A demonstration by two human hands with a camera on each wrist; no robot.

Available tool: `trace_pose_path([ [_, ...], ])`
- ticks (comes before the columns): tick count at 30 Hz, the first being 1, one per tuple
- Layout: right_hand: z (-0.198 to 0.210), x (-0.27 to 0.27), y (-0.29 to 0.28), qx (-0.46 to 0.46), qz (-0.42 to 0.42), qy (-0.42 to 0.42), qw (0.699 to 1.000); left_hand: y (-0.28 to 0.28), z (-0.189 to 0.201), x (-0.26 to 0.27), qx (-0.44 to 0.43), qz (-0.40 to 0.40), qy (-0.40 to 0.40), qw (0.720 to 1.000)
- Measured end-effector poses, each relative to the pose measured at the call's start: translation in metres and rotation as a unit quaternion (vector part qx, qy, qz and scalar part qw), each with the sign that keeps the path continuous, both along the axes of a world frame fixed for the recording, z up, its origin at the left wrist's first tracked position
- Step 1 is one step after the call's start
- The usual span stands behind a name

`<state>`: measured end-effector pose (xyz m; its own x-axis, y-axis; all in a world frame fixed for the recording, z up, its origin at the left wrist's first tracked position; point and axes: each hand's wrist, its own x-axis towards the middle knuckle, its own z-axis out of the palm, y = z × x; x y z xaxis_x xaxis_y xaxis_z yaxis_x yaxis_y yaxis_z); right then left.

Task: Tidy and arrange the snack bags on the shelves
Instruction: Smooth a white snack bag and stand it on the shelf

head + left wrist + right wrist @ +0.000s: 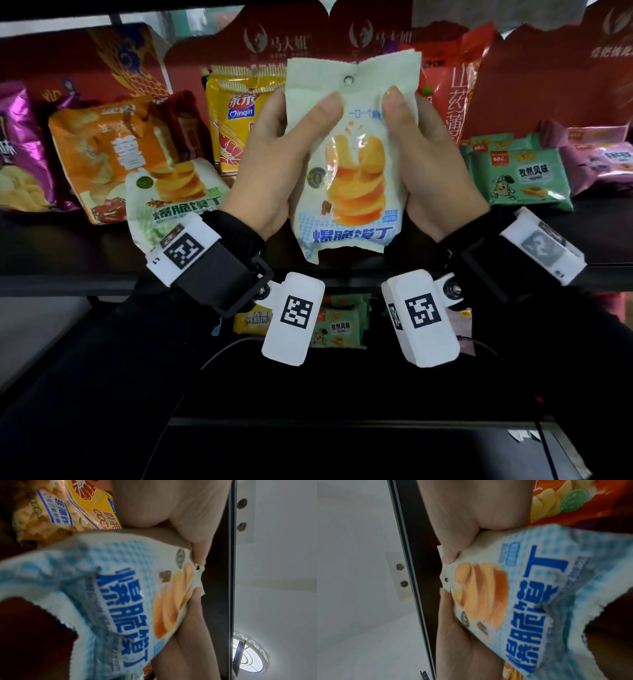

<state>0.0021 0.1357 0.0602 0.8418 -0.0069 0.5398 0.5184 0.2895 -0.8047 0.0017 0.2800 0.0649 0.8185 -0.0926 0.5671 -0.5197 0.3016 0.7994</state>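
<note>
A cream and pale blue snack bag, printed with a stack of golden crisps and bold blue lettering, is being held upright in front of the shelf, its top edge crumpled around a small hang hole. A matching green-printed bag is lying tilted on the shelf to its left, leaning against an orange chip bag. Green biscuit packs are lying stacked at right.

The cream snack bag carries blue lettering, a pale blue dotted band and orange crisps. Behind it stand an orange bag, a yellow bag, a purple bag and green packets; the shelf is black.
</note>
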Motion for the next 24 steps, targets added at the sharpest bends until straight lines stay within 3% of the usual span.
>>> trace_pose_path([
  [7, -0.007, 0.002, 0.002, 0.03, -0.024, -0.008, 0.999, 0.0, 0.002, 0.002, -0.04, -0.033, 0.024, 0.998],
  [13, -0.017, 0.007, -0.005, -0.063, -0.033, 0.019, 0.997, 0.004, -0.003, 0.005, -0.056, -0.038, 0.033, 0.997],
  [16, -0.03, 0.007, -0.009, -0.127, -0.002, 0.053, 0.991, 0.009, -0.009, 0.007, 0.045, 0.016, 0.028, 0.998],
  [18, -0.034, 0.006, -0.009, -0.111, 0.006, 0.058, 0.992, 0.009, -0.018, 0.007, 0.117, 0.05, 0.033, 0.991],
  [24, -0.031, 0.007, -0.009, -0.092, -0.063, 0.038, 0.993, 0.012, -0.043, 0.008, 0.207, 0.044, 0.058, 0.976],
])
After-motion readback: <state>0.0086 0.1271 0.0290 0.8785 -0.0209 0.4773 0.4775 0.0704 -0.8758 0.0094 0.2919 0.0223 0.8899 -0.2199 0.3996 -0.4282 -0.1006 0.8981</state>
